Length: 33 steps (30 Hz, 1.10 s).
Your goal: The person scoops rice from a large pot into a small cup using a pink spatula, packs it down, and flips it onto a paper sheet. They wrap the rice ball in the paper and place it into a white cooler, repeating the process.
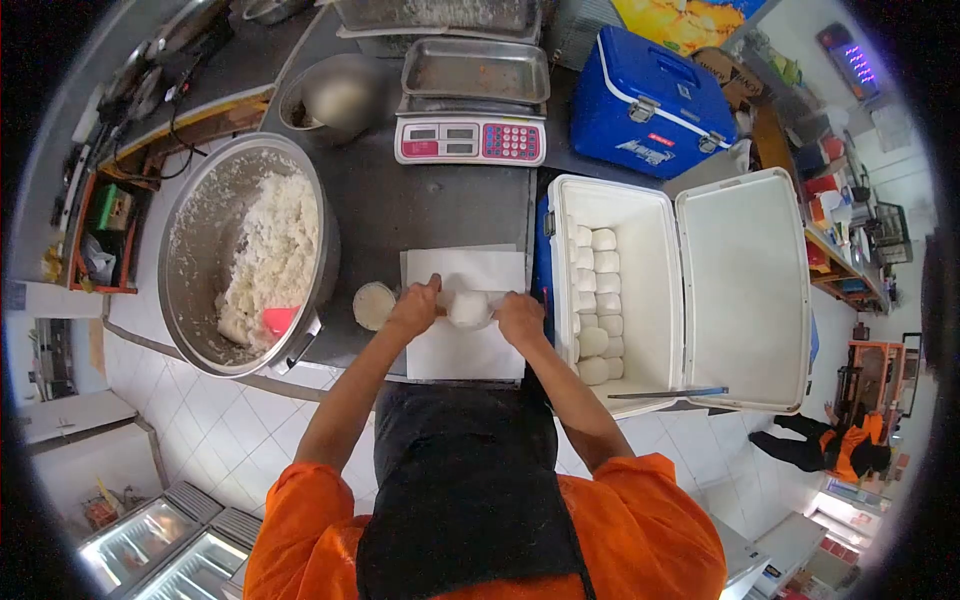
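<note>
A small white mound of rice [468, 309] sits on a stack of white paper sheets [462, 356] in front of me. My left hand [417, 307] is closed at the mound's left side, pinching the edge of the top sheet of paper [462, 268]. On the opposite side my right hand [521, 319] is closed too, gripping the paper's right edge; its fingertips are partly hidden. A round cup of rice [374, 306] stands just left of my left hand. Further left, a big metal pot [178, 250] holds loose cooked rice [268, 250] and a red paddle [280, 320].
An open white cooler [648, 290] on the right holds rows of white wrapped bundles [606, 262]. Behind are a pink-white scale [470, 141] with a metal tray [475, 72], a bowl [292, 105] and a closed blue cooler [655, 105]. Another person [850, 447] is far right.
</note>
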{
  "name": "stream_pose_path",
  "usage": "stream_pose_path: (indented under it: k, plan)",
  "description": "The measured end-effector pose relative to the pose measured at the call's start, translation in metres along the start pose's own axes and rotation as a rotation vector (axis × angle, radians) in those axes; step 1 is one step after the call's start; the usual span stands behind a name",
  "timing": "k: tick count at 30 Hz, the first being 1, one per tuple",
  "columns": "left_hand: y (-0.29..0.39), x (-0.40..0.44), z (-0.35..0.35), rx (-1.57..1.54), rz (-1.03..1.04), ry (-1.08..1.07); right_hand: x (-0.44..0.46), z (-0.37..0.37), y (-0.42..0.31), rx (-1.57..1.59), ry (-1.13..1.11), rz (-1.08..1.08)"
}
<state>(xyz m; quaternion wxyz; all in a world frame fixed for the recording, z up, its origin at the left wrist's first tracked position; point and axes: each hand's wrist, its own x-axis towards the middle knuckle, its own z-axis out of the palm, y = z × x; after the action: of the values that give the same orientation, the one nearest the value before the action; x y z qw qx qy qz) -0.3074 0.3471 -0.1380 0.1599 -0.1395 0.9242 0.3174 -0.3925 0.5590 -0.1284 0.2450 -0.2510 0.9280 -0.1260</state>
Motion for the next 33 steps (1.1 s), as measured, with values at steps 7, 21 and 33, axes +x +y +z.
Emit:
stream_pose_path:
  k: [7,21,33]
  plan:
    - [0.009,-0.001,0.013,0.366,0.359,0.250,0.011,0.011,0.000,-0.100,0.287,-0.329]
    - [0.004,-0.060,0.101,-0.193,0.256,0.542,-0.046,0.068,-0.050,0.522,0.380,-0.253]
    - [0.065,-0.080,0.043,-1.313,0.024,0.253,-0.067,-0.008,-0.097,0.871,0.318,0.045]
